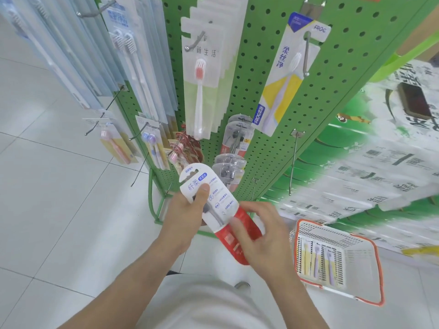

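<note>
Your left grip (187, 210) clasps toothbrush pack (209, 198), thumb on front; right grip (261, 236) pinches its red lower end. Pack held before green pegboard rack (308, 103); orange basket (356, 255) on tiled floor (59, 186).

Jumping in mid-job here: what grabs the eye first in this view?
The white and red toothbrush pack at centre, gripped by the left hand and the right hand. Behind it stands a green pegboard rack hung with boxed toothbrushes. At lower right, an orange-rimmed basket holds a few yellow packs.
</note>
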### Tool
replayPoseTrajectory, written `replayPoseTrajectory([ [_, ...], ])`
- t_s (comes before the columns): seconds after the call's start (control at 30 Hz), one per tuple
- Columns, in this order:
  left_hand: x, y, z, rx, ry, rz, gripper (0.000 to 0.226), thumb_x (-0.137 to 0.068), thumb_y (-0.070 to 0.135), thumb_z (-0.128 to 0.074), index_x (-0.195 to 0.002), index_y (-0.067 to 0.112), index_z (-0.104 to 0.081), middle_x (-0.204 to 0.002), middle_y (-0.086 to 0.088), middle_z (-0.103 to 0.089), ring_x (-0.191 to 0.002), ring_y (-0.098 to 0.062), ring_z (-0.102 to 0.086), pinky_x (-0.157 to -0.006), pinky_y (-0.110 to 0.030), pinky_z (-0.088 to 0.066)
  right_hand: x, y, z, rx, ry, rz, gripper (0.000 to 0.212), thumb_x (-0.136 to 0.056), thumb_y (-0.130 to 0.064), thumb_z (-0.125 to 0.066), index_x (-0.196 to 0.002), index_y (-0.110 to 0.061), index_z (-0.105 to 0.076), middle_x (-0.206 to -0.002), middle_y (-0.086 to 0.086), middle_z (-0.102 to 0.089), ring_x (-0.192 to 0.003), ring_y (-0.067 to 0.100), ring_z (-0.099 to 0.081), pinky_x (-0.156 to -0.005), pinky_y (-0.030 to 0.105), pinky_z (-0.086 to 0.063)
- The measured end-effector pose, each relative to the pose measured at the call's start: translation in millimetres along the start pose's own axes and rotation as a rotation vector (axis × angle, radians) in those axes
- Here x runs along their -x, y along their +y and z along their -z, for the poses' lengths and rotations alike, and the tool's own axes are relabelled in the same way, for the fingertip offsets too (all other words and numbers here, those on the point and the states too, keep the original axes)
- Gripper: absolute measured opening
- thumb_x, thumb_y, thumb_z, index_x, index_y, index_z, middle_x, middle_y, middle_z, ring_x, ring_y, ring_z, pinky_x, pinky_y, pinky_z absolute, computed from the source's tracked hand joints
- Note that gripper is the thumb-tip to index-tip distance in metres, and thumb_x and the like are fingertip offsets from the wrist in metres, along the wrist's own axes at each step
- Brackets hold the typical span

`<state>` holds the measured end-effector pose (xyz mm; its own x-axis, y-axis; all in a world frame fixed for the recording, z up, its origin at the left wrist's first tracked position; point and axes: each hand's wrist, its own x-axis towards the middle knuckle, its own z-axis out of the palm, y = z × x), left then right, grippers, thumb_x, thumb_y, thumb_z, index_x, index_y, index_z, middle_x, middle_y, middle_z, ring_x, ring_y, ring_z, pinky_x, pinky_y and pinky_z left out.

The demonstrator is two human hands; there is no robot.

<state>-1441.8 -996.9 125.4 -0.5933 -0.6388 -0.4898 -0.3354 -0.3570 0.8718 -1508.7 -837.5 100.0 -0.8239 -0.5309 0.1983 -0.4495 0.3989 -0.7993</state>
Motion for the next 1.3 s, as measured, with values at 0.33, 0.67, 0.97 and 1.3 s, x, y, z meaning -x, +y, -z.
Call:
replayPoseTrajectory([
  [0.33, 23.9, 17.7, -4.7, -0.208, -0.252, -0.186, 0.067, -0.066, 0.048, -0.078, -0.126, 0.031, -0.053, -0.112, 0.009, -0.066, -0.084, -0.012, -0.076, -0.082, -0.035, -0.06, -5.1, -6.0, 2.1, -0.145, -0.088, -0.21, 0.017, -0.087, -0.019, -0.078, -0.085, -0.028, -0.062, -0.069, -0.008, -0.065, -0.057, 0.003, -0.051, -0.055, 0.018, -0.043],
  [0.67, -16.0, 12.1, 15.7, -0.258, -0.456, -0.25, 0.034, -0.081, 0.022, -0.072, -0.113, 0.013, -0.065, -0.102, -0.003, -0.078, -0.095, -0.02, -0.075, -0.084, -0.028, -0.059, -17.4, 10.9, 6.3, -0.589, -0.424, -0.413, 0.016, -0.08, -0.006, -0.083, -0.095, -0.01, -0.077, -0.096, 0.013, -0.078, -0.085, 0.019, -0.069, -0.083, 0.041, -0.058],
  [0.97, -34.7, 1.4, 33.6, -0.15, -0.425, -0.17, 0.032, -0.089, 0.016, -0.068, -0.119, 0.007, -0.062, -0.105, -0.008, -0.077, -0.098, -0.029, -0.075, -0.082, -0.036, -0.061, -21.1, 9.3, -7.9, -0.408, -0.412, -0.413, 0.018, -0.086, -0.027, -0.08, -0.102, -0.026, -0.07, -0.09, -0.005, -0.077, -0.078, 0.011, -0.07, -0.075, 0.029, -0.056],
  [1.3, -53.6, 2.6, 16.5, -0.271, -0.391, -0.227, 0.038, -0.09, 0.035, -0.073, -0.125, 0.025, -0.059, -0.108, 0.002, -0.075, -0.101, -0.018, -0.072, -0.089, -0.037, -0.057, -46.3, 22.8, 8.8, -0.302, -0.27, -0.303, 0.014, -0.096, -0.014, -0.067, -0.098, -0.028, -0.068, -0.086, -0.003, -0.076, -0.08, 0.024, -0.071, -0.079, 0.047, -0.058],
])
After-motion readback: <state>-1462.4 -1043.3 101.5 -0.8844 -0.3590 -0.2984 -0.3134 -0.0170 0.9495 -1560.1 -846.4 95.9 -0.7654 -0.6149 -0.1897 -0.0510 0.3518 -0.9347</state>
